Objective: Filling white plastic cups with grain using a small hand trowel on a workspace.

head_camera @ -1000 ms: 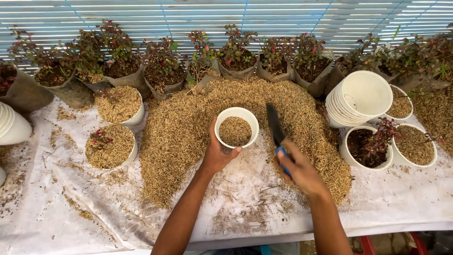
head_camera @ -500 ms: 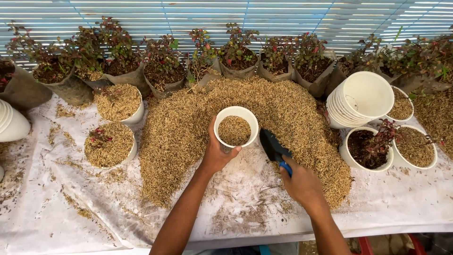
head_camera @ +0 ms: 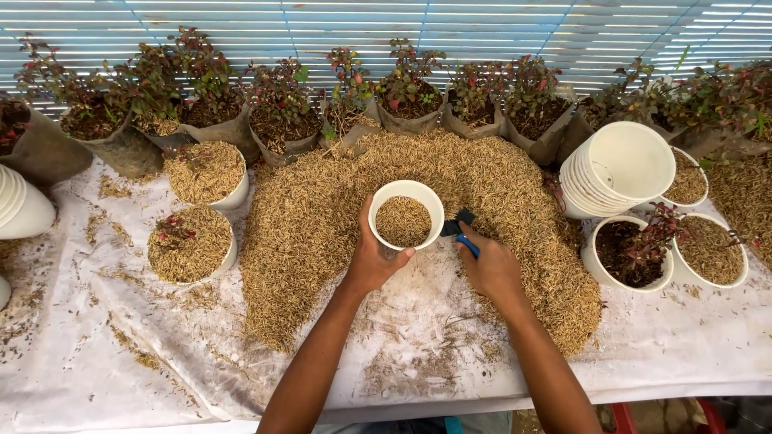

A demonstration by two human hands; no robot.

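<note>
gripping white pot point(head_camera: 406, 215) rim, left hand point(head_camera: 374, 261); right hand point(head_camera: 489, 265) clenches blue-handled scoop point(head_camera: 460, 231) touching it.

Bright, even daylight through the slatted blinds point(head_camera: 386, 32), soft shadows, sharp focus, slight wide-angle edge curvature.

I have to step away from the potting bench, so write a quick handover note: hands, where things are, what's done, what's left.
Left hand holds a white pot, part filled with husk, at the edge of the husk heap.
Right hand grips a blue-handled scoop beside the pot, its blade low against the heap.
Done: two husk-filled pots on the left, one showing a seedling.
Left: topping up the held pot; stacked empty pots wait on the right.
</note>
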